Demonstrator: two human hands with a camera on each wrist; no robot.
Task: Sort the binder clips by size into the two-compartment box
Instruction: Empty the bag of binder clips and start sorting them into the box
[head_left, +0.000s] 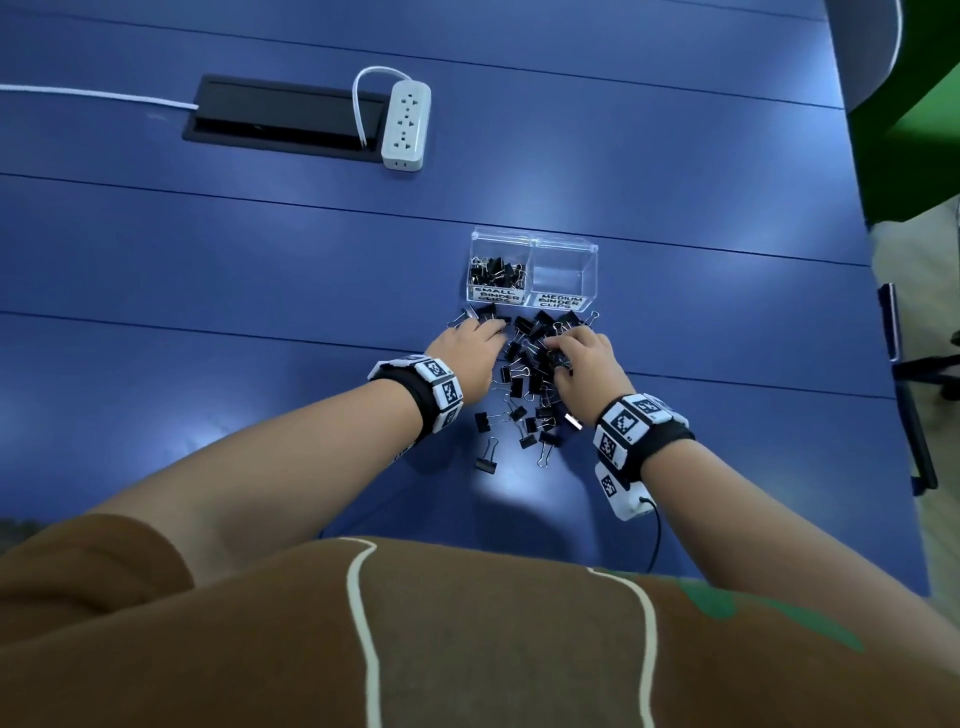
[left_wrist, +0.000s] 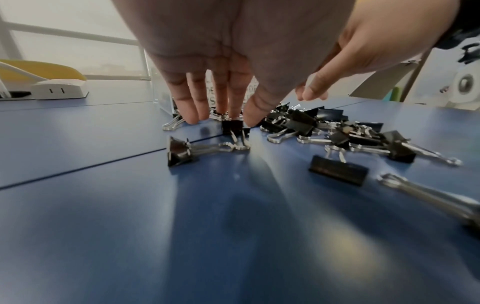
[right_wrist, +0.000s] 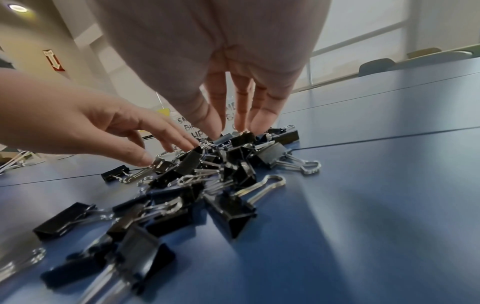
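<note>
A clear two-compartment box (head_left: 535, 244) stands on the blue table. Its left bay, labelled small, holds several small black clips (head_left: 496, 273). The right bay (head_left: 563, 278), labelled medium, holds nothing. In front of it lies a loose pile of black binder clips (head_left: 530, 374) in mixed sizes. My left hand (head_left: 485, 327) reaches down at the pile's left edge. Its straight fingers (left_wrist: 192, 111) and its thumb touch the table around a small clip (left_wrist: 232, 127). My right hand (right_wrist: 228, 127) comes down on the top of the pile (right_wrist: 207, 174), fingertips touching clips, nothing lifted.
A white power strip (head_left: 407, 124) and a black cable hatch (head_left: 285, 117) lie far back on the left. The table's right edge (head_left: 878, 364) runs close to the box, with a chair beyond it. Stray clips (head_left: 487, 457) lie nearest my body.
</note>
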